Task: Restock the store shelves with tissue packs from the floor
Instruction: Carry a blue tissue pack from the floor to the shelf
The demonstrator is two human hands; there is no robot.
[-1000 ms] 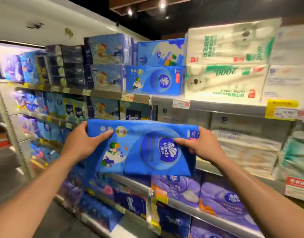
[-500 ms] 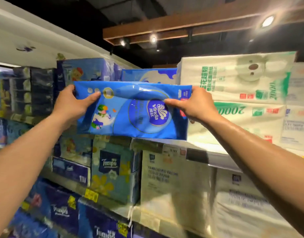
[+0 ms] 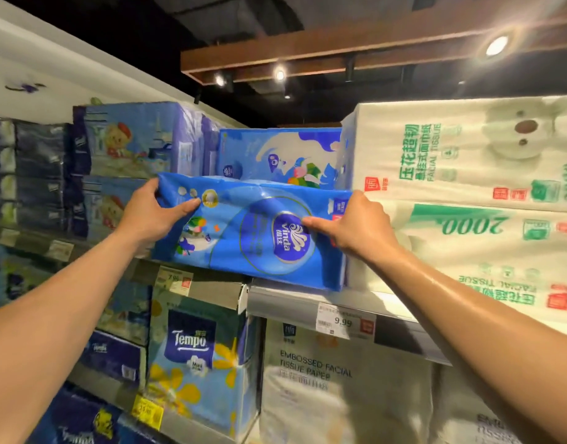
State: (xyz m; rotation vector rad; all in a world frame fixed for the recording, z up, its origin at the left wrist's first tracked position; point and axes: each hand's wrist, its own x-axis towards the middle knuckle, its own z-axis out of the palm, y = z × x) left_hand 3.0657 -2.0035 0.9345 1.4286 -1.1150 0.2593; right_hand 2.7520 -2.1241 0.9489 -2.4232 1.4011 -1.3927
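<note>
Person stands w/ both arms raised to the top shelf [image 3: 308, 302]. L hand [image 3: 154, 216] grips the upper-left corner of the blue Vinda pack [image 3: 253, 245], thumb on the front. R hand [image 3: 356, 225] grips the upper-right end, thumb laid by the logo. Pack is at the shelf's front edge, slightly tilted; can't tell if its full weight is down. It's in front of another blue pack [image 3: 275, 155], btwn bear-print packs [image 3: 128, 139] on the left & white facial-tissue packs [image 3: 468, 187] on the right. Below: Tempo pack [image 3: 195, 363], 9.99 price tag [image 3: 343, 322].
</note>
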